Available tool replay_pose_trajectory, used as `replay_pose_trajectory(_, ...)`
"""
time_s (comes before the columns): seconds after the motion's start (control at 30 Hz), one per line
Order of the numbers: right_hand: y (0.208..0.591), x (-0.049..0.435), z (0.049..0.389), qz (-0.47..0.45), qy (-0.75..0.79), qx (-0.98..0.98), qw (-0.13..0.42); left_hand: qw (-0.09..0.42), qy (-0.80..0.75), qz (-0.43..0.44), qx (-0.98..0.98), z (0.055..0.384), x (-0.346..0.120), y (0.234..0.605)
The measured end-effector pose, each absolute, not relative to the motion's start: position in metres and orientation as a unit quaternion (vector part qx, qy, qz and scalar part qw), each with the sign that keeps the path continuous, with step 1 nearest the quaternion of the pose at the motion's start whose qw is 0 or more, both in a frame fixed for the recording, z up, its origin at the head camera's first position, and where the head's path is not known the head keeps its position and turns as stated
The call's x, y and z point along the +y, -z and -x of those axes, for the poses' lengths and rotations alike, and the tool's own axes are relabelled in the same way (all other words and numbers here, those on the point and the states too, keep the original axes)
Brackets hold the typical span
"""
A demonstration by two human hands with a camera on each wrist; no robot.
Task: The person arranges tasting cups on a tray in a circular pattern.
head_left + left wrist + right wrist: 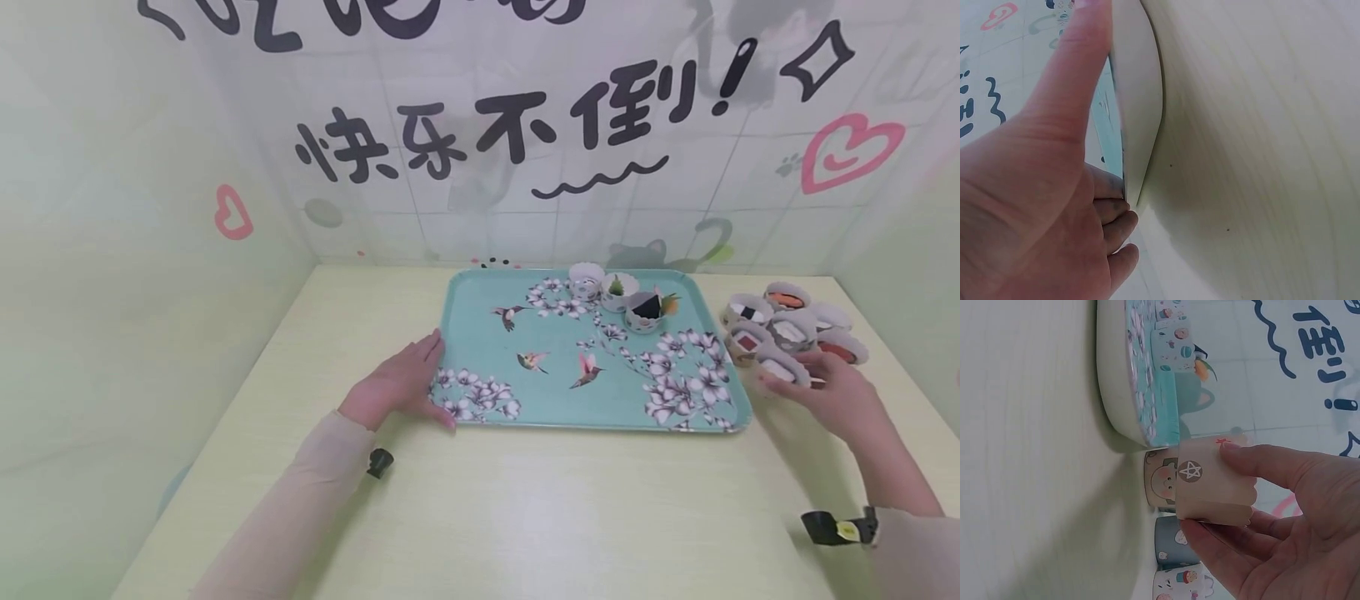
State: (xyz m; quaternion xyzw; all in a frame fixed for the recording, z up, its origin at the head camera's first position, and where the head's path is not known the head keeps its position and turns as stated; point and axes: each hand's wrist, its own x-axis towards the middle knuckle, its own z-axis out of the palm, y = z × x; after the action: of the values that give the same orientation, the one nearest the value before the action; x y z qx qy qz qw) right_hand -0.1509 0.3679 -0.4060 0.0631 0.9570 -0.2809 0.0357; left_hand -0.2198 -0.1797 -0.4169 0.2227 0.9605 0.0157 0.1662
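My left hand [401, 379] rests against the left edge of a turquoise tray [480, 333] printed with flowers and birds. Its thumb lies along the front corner, and the other fingers touch the side, as the left wrist view shows. Beyond the tray's right edge, my right hand [836, 396] pinches a paper baking cup [1216, 481] between thumb and fingers. The cup is raised above the table, with something white inside [783, 369]. Right behind it stand several similar paper cups, among them one with a dark red piece [748, 343] and one with an orange piece [786, 298].
On the tray's back right part stand three filled cups: a white one [586, 282], one with green on top [619, 292] and one with a black piece [645, 312]. Behind the pale wooden table [562, 517] rises a printed wall [487, 225].
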Motion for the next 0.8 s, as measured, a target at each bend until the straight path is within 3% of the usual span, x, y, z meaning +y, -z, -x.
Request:
replay_pose_trajectory(0.47, 0.400, 0.339, 0.164, -0.023, 0.302, 0.953, 0.011, 0.166, -0.014, -0.225, 0.960, 0.218, -0.179, 0.414)
replay_pose_trajectory(0.8, 0.397, 0.319, 0.177, -0.022, 0.321, 0.946, 0.043, 0.168, -0.012, -0.224, 0.960, 0.218, -0.180, 0.413)
